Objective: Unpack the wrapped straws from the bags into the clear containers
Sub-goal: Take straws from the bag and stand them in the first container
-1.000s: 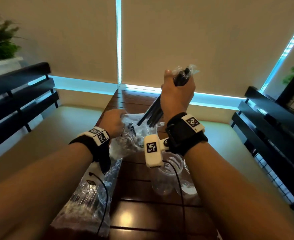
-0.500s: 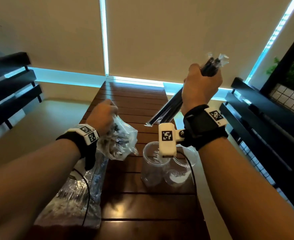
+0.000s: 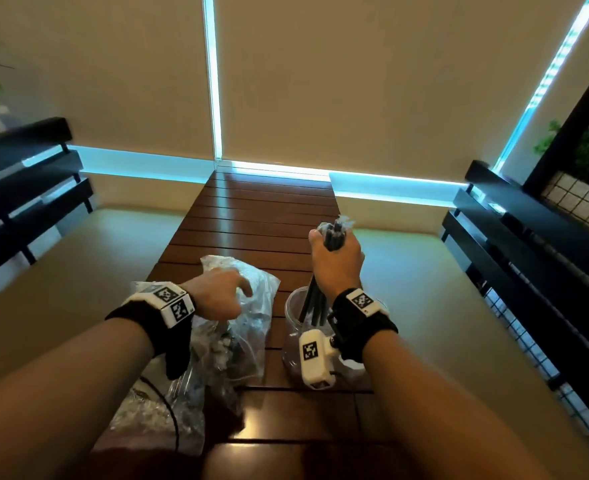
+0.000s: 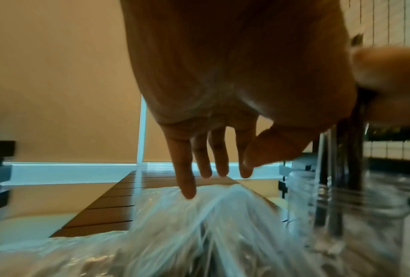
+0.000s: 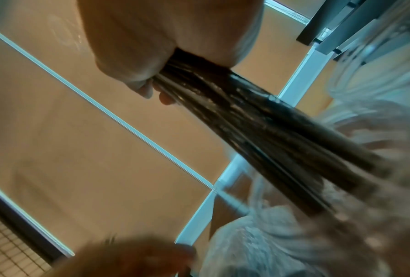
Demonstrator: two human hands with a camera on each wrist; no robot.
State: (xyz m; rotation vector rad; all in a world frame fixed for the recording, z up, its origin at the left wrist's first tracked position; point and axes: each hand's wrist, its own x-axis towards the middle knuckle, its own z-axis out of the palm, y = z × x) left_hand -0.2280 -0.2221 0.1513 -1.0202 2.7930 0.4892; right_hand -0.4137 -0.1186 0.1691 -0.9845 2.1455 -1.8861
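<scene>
Right hand (image 3: 334, 261): fist closed round the upper part of a bundle of black wrapped straws (image 3: 315, 303); the crinkled wrapper ends stick out above the thumb.
Straws: the bundle stands nearly upright, its lower ends down inside the mouth of a clear container (image 3: 291, 327); the right wrist view shows the dark straws (image 5: 258, 131) fanning out from the fist (image 5: 152, 46) toward blurred clear plastic.
Clear container: stands on the wooden slatted table (image 3: 269, 209), just right of the bag; its lower part is hidden behind the white tagged camera block (image 3: 315, 358) on the right wrist. In the left wrist view it shows as a ribbed clear wall (image 4: 341, 206) with dark straws inside.
Left hand (image 3: 217, 296): fingers relaxed and spread, reaching down onto the clear plastic bag (image 3: 248, 306); in the left wrist view the fingers (image 4: 185, 168) hang straight, and one fingertip touches the crumpled plastic (image 4: 199, 224).
Bag: lies crumpled on the table's left side, running from under the left hand toward the near edge, with dark contents dimly seen through it.
Benches: dark slatted backs (image 3: 26, 181) stand on both sides of the table.
</scene>
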